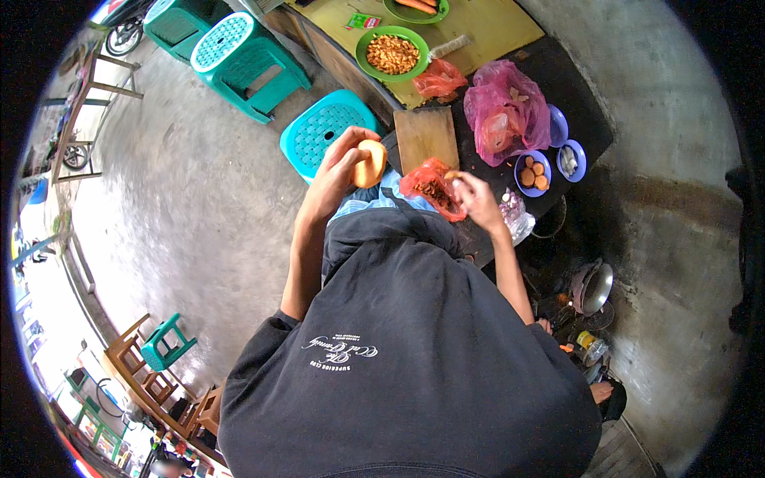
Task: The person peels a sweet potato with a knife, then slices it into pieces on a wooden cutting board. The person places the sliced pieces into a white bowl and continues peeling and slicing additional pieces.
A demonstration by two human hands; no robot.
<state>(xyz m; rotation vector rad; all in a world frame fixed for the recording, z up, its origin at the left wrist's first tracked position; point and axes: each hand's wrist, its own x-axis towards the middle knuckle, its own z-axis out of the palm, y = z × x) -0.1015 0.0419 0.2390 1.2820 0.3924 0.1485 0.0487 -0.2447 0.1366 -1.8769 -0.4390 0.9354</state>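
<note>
My left hand grips a peeled, pale orange root vegetable above my lap. My right hand, slightly blurred, pinches a small yellowish-brown piece, perhaps a peel; its exact kind is unclear. Just beneath and left of that hand lies an open red plastic bag with dark brown scraps inside. A wooden cutting board rests on the dark tabletop beyond the bag. Beside my right wrist is a clear plastic bag holding purplish pieces.
On the table are a green bowl of diced orange pieces, carrots in another green bowl, a pink plastic bag and small purple bowls. A turquoise stool stands at left. A wok and another person's hand are at right.
</note>
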